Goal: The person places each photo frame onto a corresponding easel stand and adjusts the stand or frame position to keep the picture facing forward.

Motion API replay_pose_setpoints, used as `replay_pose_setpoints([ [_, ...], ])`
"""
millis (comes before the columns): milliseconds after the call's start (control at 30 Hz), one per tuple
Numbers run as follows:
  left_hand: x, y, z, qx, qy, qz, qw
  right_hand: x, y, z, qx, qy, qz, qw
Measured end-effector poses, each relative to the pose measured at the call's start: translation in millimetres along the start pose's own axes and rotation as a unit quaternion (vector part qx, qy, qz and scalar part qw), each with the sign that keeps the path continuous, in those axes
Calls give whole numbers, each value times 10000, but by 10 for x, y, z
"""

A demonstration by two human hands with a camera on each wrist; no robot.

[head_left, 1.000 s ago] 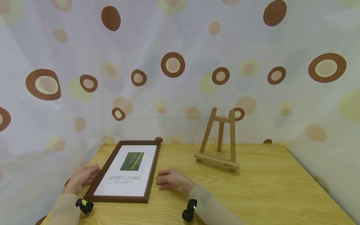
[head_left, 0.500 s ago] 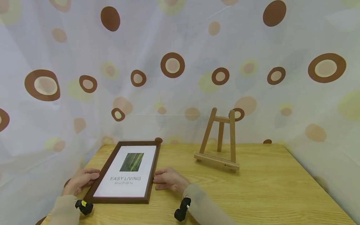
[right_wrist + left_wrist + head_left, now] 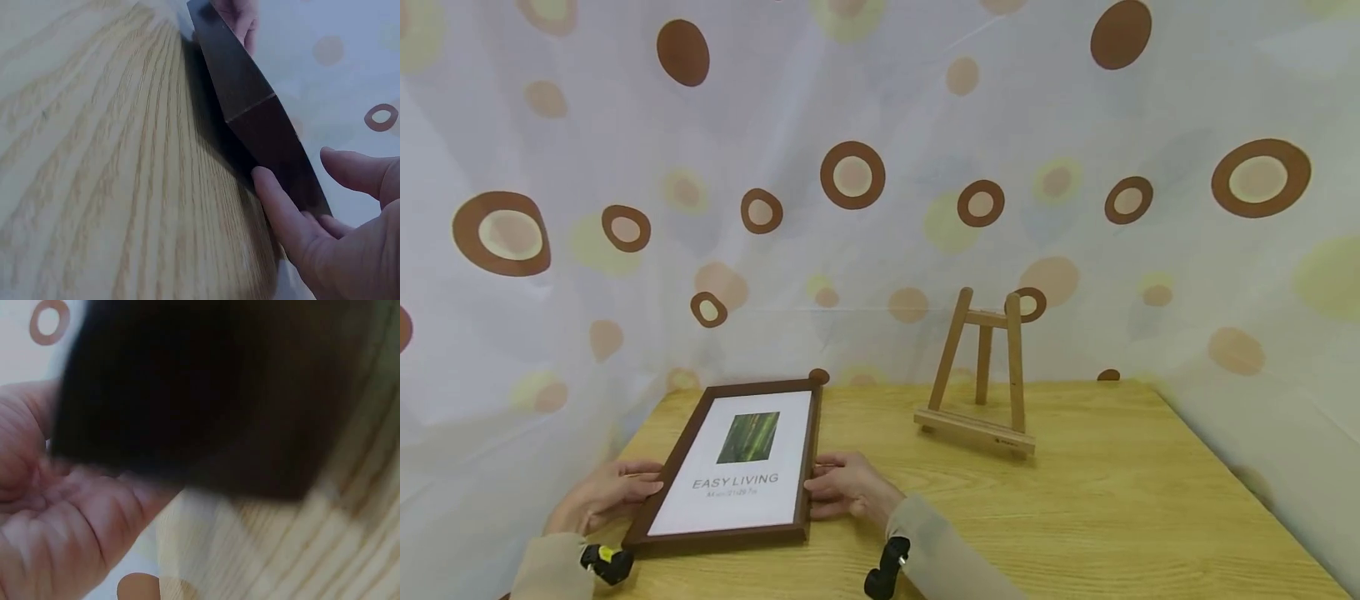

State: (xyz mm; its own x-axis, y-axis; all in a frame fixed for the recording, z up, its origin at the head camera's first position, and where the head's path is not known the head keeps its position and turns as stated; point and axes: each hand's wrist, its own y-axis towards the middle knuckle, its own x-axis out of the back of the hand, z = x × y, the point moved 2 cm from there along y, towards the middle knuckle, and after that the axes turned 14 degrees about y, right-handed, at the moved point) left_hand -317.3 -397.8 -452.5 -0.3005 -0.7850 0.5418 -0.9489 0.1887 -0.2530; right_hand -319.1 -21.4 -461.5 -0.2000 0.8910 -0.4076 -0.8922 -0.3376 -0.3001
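Observation:
A picture frame [image 3: 722,512], dark brown with a white sheet lettered "EASY LIVING" and a small green picture, lies face up at the left of the table. Its near end is tilted up off the wood. My left hand [image 3: 610,493] grips its left side and my right hand [image 3: 850,487] its right side. In the right wrist view, fingers [image 3: 275,200] go against and under the side of the picture frame, and the thumb stands apart above. The dark frame fills much of the left wrist view, blurred, and hides the left fingertips.
A small wooden easel [image 3: 1017,358] stands upright to the right, near the back of the wood-grain table [image 3: 1097,500]. A white curtain with brown and pastel dots [image 3: 880,100] hangs behind the table and along both sides.
My right hand has come in from beside the picture frame and taken hold of its right side. My left hand now holds the left side. The near end has risen slightly from the table.

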Motion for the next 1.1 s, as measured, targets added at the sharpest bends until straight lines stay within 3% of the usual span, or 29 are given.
replay_pose_setpoints([
  [233, -62, -5, 33, -191, -528, 646, 9963, 12, -1, -38, -213, -53, -193, 9996],
  [333, -78, 2, 53, -83, -503, 613, 9968, 23, 1, -46, -120, -64, -77, 9999],
  [533, -88, 43, 15, -177, -132, 458, 9987, 55, -18, 17, 158, -231, 62, 9996],
  [667, -111, 75, -51, -305, -616, 540, 9962, 77, -47, 115, 442, -493, 77, 9978],
  [800, -132, 68, -110, -656, -1269, 923, 9854, 111, -77, 203, 680, -677, 138, 9953],
  [967, -188, 12, -122, -1281, -1621, 1773, 9622, 172, -93, 254, 849, -752, 240, 9933],
  [1033, -225, -12, -113, -1357, -1600, 1906, 9590, 199, -97, 256, 896, -728, 273, 9929],
  [1100, -263, -36, -108, -1339, -1513, 1879, 9612, 228, -107, 244, 925, -738, 292, 9925],
])
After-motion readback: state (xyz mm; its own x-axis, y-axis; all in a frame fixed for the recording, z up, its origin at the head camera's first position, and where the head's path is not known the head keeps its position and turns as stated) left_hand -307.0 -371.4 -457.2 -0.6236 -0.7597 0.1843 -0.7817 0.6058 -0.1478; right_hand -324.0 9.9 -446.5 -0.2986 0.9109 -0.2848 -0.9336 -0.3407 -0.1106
